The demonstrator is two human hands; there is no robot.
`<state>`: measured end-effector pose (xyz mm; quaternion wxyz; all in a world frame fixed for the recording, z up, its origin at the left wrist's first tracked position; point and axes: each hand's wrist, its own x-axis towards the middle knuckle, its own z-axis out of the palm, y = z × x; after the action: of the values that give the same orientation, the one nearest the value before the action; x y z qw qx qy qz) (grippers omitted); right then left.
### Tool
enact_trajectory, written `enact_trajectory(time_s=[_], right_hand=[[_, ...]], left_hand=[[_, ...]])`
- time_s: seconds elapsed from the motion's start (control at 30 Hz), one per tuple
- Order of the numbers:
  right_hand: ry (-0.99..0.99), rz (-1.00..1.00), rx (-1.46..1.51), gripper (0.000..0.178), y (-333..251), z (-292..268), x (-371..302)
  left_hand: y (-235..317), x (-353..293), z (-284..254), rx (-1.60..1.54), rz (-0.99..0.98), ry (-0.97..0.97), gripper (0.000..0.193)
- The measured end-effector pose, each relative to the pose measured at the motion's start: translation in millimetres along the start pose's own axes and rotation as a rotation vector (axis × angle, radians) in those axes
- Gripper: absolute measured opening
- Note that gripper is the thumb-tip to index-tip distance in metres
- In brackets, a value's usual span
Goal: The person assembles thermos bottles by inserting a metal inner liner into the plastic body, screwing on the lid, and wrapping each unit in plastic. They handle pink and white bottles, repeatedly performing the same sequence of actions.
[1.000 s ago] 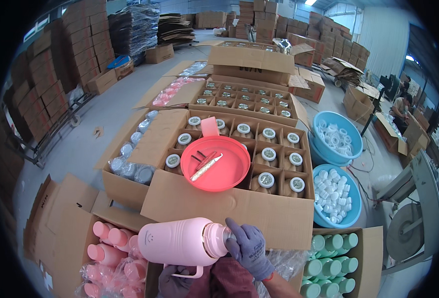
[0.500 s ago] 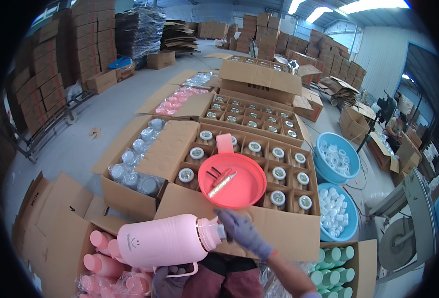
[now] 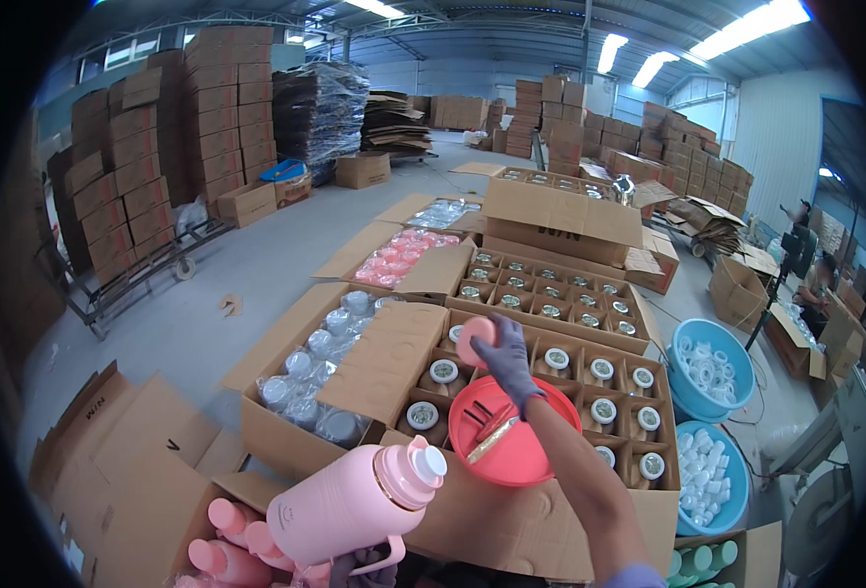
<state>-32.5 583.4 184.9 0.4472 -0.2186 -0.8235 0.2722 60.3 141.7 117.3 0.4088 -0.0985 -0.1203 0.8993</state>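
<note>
Right grip (image 3: 508, 355) pinches round pink plastic cap (image 3: 474, 341); left grip (image 3: 364, 570) clasps dark-printed, cylindrical pink flask (image 3: 343, 502); round red basin (image 3: 543, 449) holds slim items (image 3: 493, 441).

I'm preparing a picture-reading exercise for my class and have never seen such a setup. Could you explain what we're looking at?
There is no robot: a person works with two gloved hands. Every picture comes from one wide fisheye camera on the person's head, looking down, so straight edges bend. The left hand holds a tilted pink flask near its handle; the right hand holds a pink cap. A red tray with slim tools rests on an open, divided carton of white-ringed containers.
</note>
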Motion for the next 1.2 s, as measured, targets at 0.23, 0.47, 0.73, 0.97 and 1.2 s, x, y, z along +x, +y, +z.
enact_trajectory(time_s=[0.23,0.47,0.73,0.97,1.2], right_hand=[[-0.479,0.423,0.945,0.054,-153,-105,-169],[-0.297,-0.400,0.465,0.061,-190,-156,-212],[-0.393,0.151,0.616,0.076,-175,-163,-267],[-0.453,0.858,1.120,0.058,-199,-164,-256],[-0.344,-0.889,0.149,0.051,-202,-196,-240]], left_hand=[[-3,-24,-2,0.329,0.112,0.070,0.029],[-27,-69,23,0.343,0.007,-0.028,0.031],[-31,-75,33,0.942,0.202,-0.088,0.020],[-28,-81,48,1.229,0.250,0.035,0.018],[9,-66,28,0.604,-0.263,0.122,0.019]])
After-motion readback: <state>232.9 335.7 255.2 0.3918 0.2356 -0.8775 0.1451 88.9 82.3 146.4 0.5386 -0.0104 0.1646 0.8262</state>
